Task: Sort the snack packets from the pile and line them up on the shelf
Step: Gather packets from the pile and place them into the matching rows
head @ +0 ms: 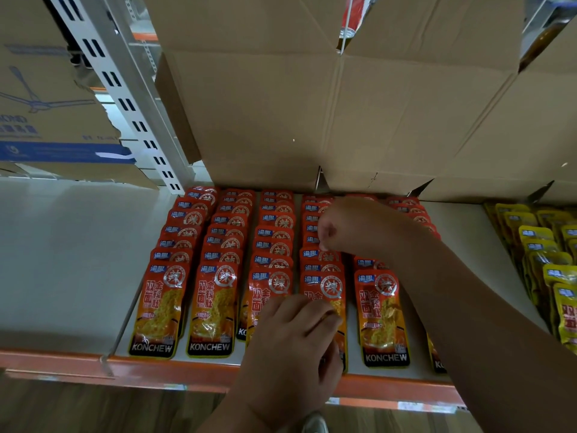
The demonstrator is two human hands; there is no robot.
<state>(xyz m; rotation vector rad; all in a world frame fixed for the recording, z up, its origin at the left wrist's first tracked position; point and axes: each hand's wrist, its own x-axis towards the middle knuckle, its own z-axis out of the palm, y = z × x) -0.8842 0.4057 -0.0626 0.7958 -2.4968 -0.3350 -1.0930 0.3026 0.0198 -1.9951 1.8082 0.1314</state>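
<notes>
Red KONCHEW packets [215, 310] lie in overlapping rows on the shelf [68, 264]. The left hand [292, 348] rests bent fingers on the fourth row's front packet [326, 289] — grip unclear. Farther back, the right hand [352, 229] pinches the top of a mid-row packet [326, 256].

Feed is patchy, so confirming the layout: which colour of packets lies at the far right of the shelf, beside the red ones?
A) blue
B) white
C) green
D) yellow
D: the yellow packets lie in rows at the right end of the shelf, next to the red packets.
</notes>
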